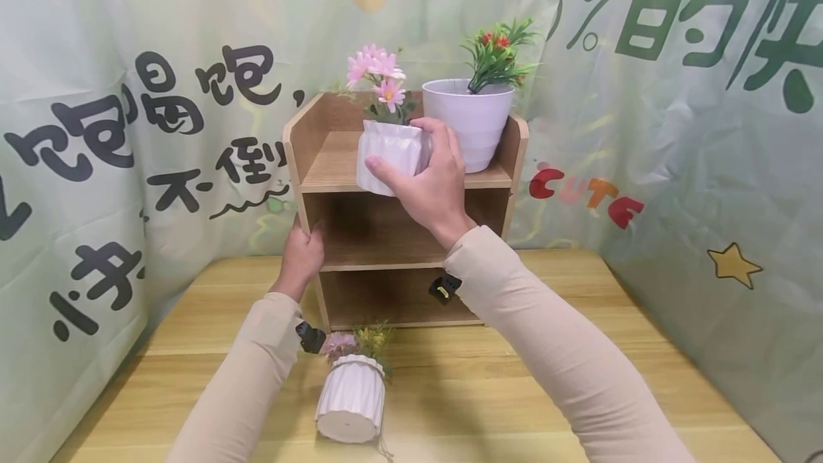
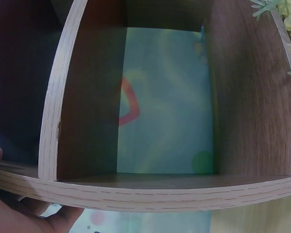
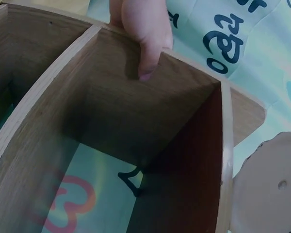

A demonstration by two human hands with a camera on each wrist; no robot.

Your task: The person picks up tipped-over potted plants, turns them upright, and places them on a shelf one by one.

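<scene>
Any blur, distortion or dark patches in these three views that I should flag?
Head view: evenly lit and sharp, soft shadows under the arms on the table. Left wrist view: the shelf unit bows from lens distortion, its left side dark. Right wrist view: the left hand is soft, the pot underside blurred, the inner corner shadowed.

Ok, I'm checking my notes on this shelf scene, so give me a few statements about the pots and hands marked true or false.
1. The right hand grips the ribbed white pot with pink flowers. True.
2. The left hand holds a pot. False: it grips the wooden shelf unit's left side panel.
3. A ribbed white pot lies tipped on the table. True.
4. The smooth white pot stands on the table. False: it stands on the top shelf.
</scene>
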